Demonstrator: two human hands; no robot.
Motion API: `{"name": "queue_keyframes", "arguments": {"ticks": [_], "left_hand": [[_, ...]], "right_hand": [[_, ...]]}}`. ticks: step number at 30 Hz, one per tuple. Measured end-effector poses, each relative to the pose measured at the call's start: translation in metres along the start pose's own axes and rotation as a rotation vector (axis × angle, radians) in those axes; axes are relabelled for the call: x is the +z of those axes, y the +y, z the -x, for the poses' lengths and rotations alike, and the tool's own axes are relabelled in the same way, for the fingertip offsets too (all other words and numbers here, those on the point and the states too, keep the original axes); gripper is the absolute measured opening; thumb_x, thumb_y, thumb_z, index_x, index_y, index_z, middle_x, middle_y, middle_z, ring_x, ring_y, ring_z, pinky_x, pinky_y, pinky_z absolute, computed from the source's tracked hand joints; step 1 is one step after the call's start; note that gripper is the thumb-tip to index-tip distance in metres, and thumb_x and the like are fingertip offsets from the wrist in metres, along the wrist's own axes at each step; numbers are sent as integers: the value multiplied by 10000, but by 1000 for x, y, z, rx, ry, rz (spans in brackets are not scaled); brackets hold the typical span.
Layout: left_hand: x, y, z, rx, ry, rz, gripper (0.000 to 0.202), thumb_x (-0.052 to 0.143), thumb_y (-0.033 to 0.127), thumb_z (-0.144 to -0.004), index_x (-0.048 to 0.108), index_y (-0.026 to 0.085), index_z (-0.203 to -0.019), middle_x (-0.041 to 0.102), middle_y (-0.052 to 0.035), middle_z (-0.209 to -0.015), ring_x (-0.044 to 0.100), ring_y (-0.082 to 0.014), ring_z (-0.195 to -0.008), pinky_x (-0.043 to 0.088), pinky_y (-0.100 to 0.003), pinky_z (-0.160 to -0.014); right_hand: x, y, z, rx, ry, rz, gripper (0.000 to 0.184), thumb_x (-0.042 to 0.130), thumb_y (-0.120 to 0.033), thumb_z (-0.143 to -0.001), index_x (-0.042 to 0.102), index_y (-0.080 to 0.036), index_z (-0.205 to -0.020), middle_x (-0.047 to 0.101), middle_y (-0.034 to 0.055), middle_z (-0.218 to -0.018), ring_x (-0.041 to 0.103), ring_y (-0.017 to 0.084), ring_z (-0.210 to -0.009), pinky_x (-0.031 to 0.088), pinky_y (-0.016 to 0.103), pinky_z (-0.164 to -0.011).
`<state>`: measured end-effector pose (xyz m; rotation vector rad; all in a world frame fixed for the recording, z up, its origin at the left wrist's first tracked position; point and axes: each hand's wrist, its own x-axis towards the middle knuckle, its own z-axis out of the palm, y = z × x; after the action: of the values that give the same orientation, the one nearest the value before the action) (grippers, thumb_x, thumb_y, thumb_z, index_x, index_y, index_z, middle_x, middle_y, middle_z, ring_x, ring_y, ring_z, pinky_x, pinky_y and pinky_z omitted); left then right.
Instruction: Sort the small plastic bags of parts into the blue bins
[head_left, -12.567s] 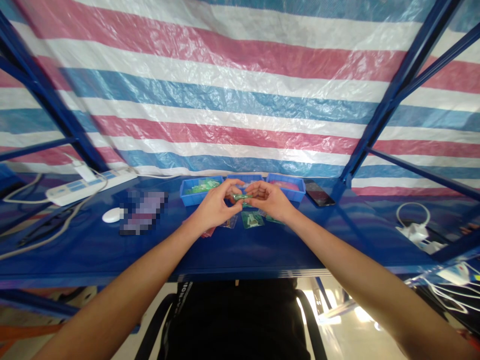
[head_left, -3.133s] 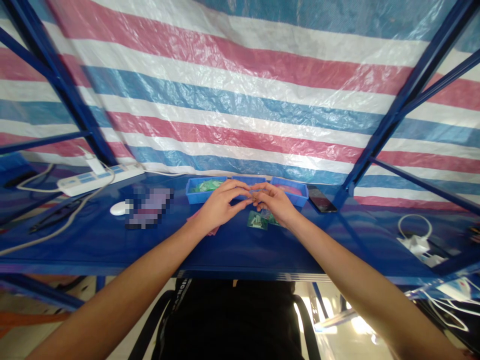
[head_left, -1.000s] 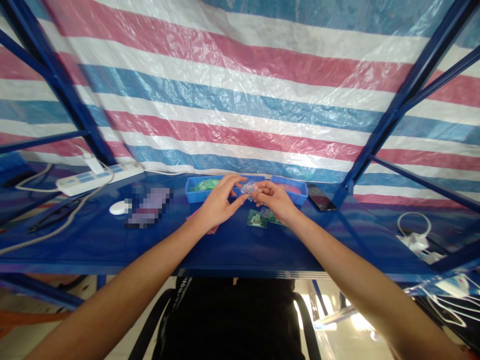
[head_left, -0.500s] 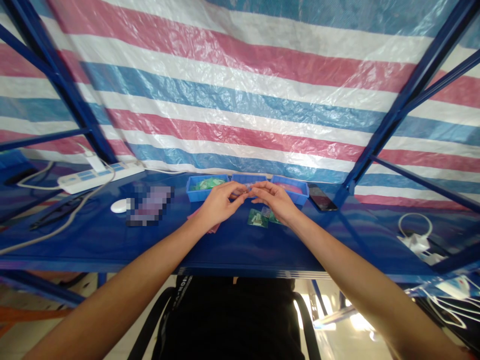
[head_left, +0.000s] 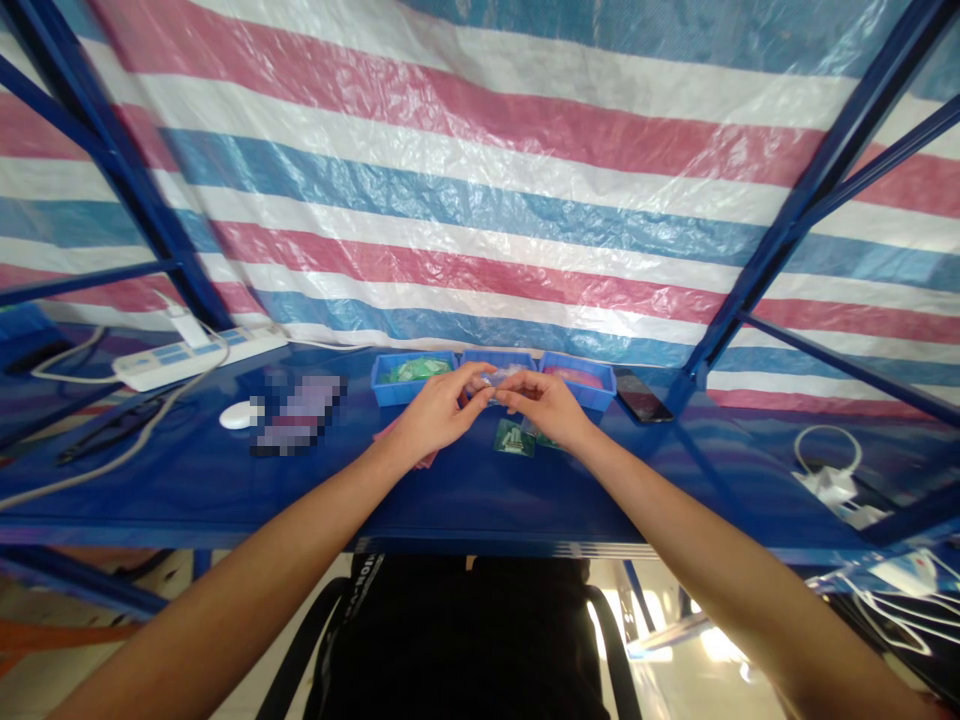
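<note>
My left hand [head_left: 448, 405] and my right hand [head_left: 547, 402] meet in front of the middle blue bin [head_left: 480, 357], fingertips pinched on a small clear plastic bag [head_left: 501, 376]. Whether anything lies inside the bag I cannot tell. Below my right hand, a green printed packet [head_left: 514, 437] lies flat on the blue table [head_left: 465, 500], with another partly covered by that hand. Pink packets [head_left: 427, 460] show from under my left wrist. The left blue bin [head_left: 390, 393] holds green packets [head_left: 420, 369]; the right blue bin [head_left: 600, 398] holds pink ones [head_left: 577, 376].
A black phone [head_left: 642, 396] lies right of the bins. On the left are a white power strip [head_left: 202, 358] with a cable, a white mouse-like object [head_left: 237, 415] and a blurred-out purple item [head_left: 304, 412]. A white plug [head_left: 832, 485] is at far right. Striped sheeting hangs behind.
My right fingers have closed in towards my left fingertips, and more of the clear bag shows between the hands. The things on the table lie as before.
</note>
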<state>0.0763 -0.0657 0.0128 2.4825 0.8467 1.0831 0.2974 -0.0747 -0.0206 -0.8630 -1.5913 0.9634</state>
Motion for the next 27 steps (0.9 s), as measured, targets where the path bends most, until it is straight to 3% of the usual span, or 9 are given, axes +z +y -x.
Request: {"name": "queue_keyframes", "arguments": {"ticks": [3, 7, 9, 11, 13, 17, 22, 24, 27], "left_hand": [[1, -2, -1, -6, 10, 11, 423, 560, 407, -1050, 592, 216, -1427, 784, -46, -1018, 736, -205, -818, 580, -327, -782], [-1, -3, -2, -28, 57, -11, 424, 574, 392, -1040, 593, 216, -1426, 781, -37, -1008, 734, -201, -837, 565, -310, -752], [-2, -3, -2, -36, 66, -43, 374, 581, 389, -1039, 640, 216, -1365, 784, -40, -1010, 738, -205, -860, 558, -306, -743], [-2, -3, -3, -15, 47, -75, 300, 587, 392, -1041, 705, 213, -1251, 784, -50, -1023, 739, -210, -888, 560, -310, -759], [-2, -2, -2, 56, -5, -102, 259, 591, 396, -1045, 749, 214, -1139, 780, -60, -1040, 737, -218, -943, 569, -324, -825], [2, -2, 0, 226, -174, -100, 253, 624, 404, -1041, 781, 224, -1123, 770, -78, -1149, 719, -234, -1116, 548, -361, -1031], [10, -10, 4, 212, -330, -109, 522, 789, 541, -911, 737, 262, -1350, 679, -92, -1461, 631, -283, -1370, 457, -394, -1207], [11, -12, 4, 202, -381, -120, 527, 808, 553, -890, 753, 266, -1329, 701, -86, -1439, 644, -291, -1362, 462, -387, -1200], [10, -12, 2, 212, -429, -91, 376, 778, 490, -935, 789, 263, -1235, 775, -67, -1285, 719, -264, -1234, 515, -351, -1116]], "right_hand": [[-2, 1, -2, 40, 66, -88, 411, 880, -515, -773, 693, -230, -1003, 759, 18, -867, 715, 200, -806, 582, 332, -711], [-10, 2, -3, 12, 170, -38, 580, 835, -489, -831, 587, -286, -1314, 742, -6, -851, 730, 221, -795, 571, 331, -669], [-17, 1, -3, -49, 216, 85, 490, 751, -481, -910, 602, -293, -1337, 744, 16, -900, 725, 231, -788, 567, 354, -683], [-24, 0, -3, -134, 268, 280, 310, 648, -450, -986, 681, -277, -1242, 751, 55, -971, 717, 251, -827, 570, 398, -757], [-30, 0, -4, -229, 292, 489, 253, 565, -390, -1030, 728, -254, -1166, 753, 97, -1075, 705, 283, -930, 563, 450, -877], [-35, 5, -8, -374, 253, 755, 337, 524, -295, -1036, 698, -197, -1309, 720, 155, -1257, 645, 337, -1199, 501, 529, -1099], [-30, 13, -10, -437, 122, 914, 484, 614, -326, -1014, 617, -172, -1473, 635, 167, -1478, 516, 350, -1435, 403, 566, -1247], [-29, 16, -10, -433, 43, 932, 493, 651, -356, -1001, 638, -184, -1463, 625, 159, -1512, 469, 362, -1494, 367, 597, -1271], [-28, 19, -10, -411, -26, 910, 441, 657, -376, -1006, 689, -194, -1407, 656, 154, -1484, 482, 360, -1499, 372, 609, -1265]]}}
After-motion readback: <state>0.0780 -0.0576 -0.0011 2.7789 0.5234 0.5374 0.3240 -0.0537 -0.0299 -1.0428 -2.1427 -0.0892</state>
